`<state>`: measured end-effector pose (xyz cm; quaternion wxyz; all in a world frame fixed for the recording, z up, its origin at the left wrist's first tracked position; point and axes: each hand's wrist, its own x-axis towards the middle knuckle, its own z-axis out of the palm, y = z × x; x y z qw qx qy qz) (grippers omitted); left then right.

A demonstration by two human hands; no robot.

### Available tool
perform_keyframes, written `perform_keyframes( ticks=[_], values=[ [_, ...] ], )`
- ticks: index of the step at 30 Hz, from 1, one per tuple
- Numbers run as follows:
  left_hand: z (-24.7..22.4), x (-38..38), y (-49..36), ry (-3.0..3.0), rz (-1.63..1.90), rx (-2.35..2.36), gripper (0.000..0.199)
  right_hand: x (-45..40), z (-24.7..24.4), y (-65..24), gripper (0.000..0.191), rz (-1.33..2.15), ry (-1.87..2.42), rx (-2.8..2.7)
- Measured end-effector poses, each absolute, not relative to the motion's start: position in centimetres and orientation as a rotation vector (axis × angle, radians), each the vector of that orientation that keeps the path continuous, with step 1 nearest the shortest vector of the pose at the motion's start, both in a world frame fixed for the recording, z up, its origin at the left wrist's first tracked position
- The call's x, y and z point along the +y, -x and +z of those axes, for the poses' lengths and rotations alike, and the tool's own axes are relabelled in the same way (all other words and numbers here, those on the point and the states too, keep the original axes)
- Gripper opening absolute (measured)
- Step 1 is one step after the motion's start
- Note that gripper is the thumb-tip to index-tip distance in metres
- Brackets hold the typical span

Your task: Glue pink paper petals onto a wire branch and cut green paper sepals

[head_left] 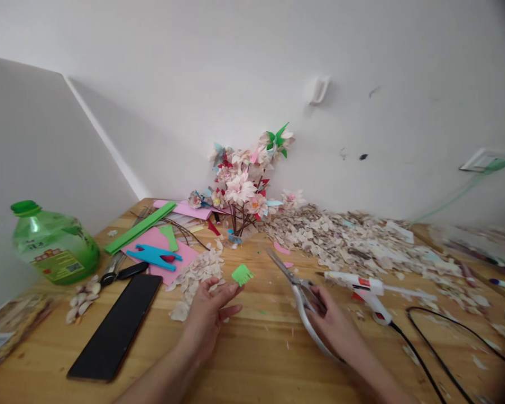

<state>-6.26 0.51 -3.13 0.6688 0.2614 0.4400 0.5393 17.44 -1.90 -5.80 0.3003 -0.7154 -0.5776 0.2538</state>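
Note:
Between thumb and fingertips, my left hand (pixel 208 314) pinches a small piece of green paper (pixel 242 275) with a fringed edge. My right hand (pixel 334 320) is wrapped round the handles of a pair of scissors (pixel 297 283), whose blades point up and to the left, apart from the paper. To the left of my left hand lies a pile of pale shell-like flakes (pixel 202 272). A white glue gun (pixel 362 285) rests on the table just beyond my right hand.
Flowers on stems (pixel 240 188) stand by the wall. Flakes (pixel 336 235) spread across the back right. A black phone (pixel 118 328), blue clip-like tool (pixel 154 256), pink paper (pixel 185 258), green strip (pixel 141 227) and green bottle (pixel 54 247) lie left. A black cord (pixel 416 353) runs right.

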Motion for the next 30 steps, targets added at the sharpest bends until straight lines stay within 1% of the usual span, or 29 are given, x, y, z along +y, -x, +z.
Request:
perform_keyframes(
  ticks=[3,6,8,9,11,15,18,21,24,27,30],
  values=[
    [-3.5,0.6,6.1,-0.654,1.206,1.035,0.047,-1.7,-5.9,-17.0,0.023,0.779,1.622,-1.324],
    [-3.8,0.6,5.8,-0.743,1.150,1.047,0.054,-1.9,-5.8,-16.1,0.028,1.002,1.491,-1.126],
    [-4.1,0.4,5.4,-0.807,1.098,1.014,0.058,-2.3,-5.8,-15.6,0.030,1.155,1.485,-1.066],
    [-4.2,0.3,5.3,-0.833,1.067,0.989,0.058,-2.5,-5.7,-15.4,0.030,1.172,1.519,-1.085],
    [-4.6,0.1,5.0,-0.874,0.986,0.954,0.056,-2.7,-5.6,-15.5,0.030,1.065,1.616,-1.182],
    [-5.4,-0.5,4.9,-0.995,0.819,1.003,0.048,-2.5,-5.1,-16.7,0.025,0.594,1.949,-1.448],
    [-5.8,-0.7,5.0,-1.136,0.731,1.095,0.041,-2.2,-4.9,-17.2,0.024,0.355,2.240,-1.695],
    [-6.0,-0.9,5.1,-1.285,0.686,1.126,0.035,-1.9,-5.0,-17.2,0.026,0.364,2.319,-1.814],
    [-6.1,-0.9,5.2,-1.373,0.670,1.147,0.034,-1.9,-5.0,-17.2,0.026,0.375,2.315,-1.816],
    [-6.2,-0.7,5.3,-1.455,0.726,1.172,0.032,-1.9,-5.0,-17.3,0.025,0.379,2.315,-1.811],
    [-5.7,0.0,5.6,-1.532,0.832,1.194,0.026,-1.8,-5.0,-17.4,0.025,0.378,2.305,-1.811]
  ],
)
